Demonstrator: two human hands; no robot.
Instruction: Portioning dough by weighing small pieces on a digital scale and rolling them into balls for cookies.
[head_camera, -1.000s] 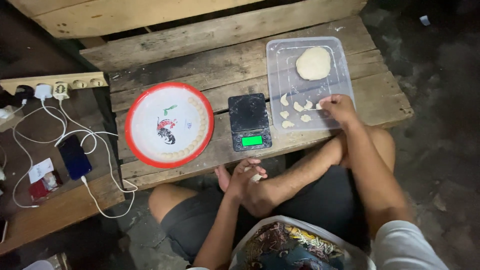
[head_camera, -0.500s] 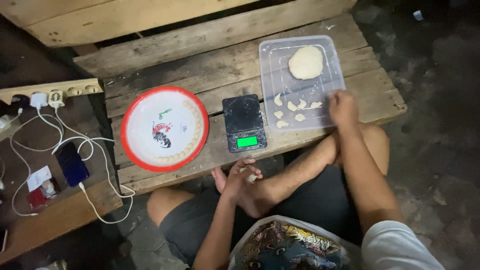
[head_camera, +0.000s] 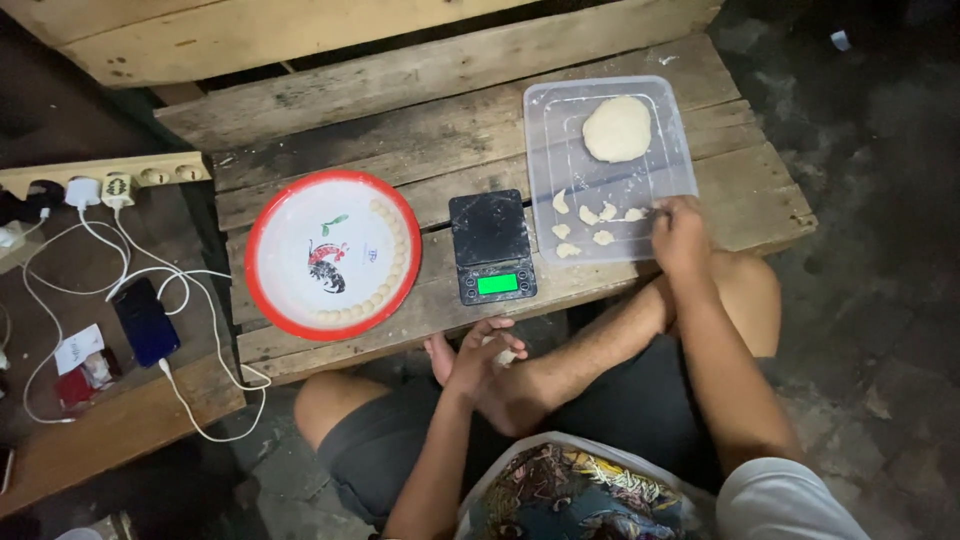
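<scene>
The right hand (head_camera: 680, 232) rests on the near right corner of the clear plastic tray (head_camera: 675, 130), fingers curled together over the end of the row of small dough pieces (head_camera: 592, 222); whether they actually pinch a piece I cannot tell. The left hand (head_camera: 478, 358) sits low by the person's crossed legs, below the front edge of the wooden bench (head_camera: 400, 120), fingers loosely closed around a small pale lump of dough (head_camera: 506, 355). A round dough disc (head_camera: 617, 128) lies at the tray's far end. Just left of the tray stands a black digital scale (head_camera: 491, 245), and further left a red-rimmed plate (head_camera: 333, 254) with small dough balls lining its rim.
</scene>
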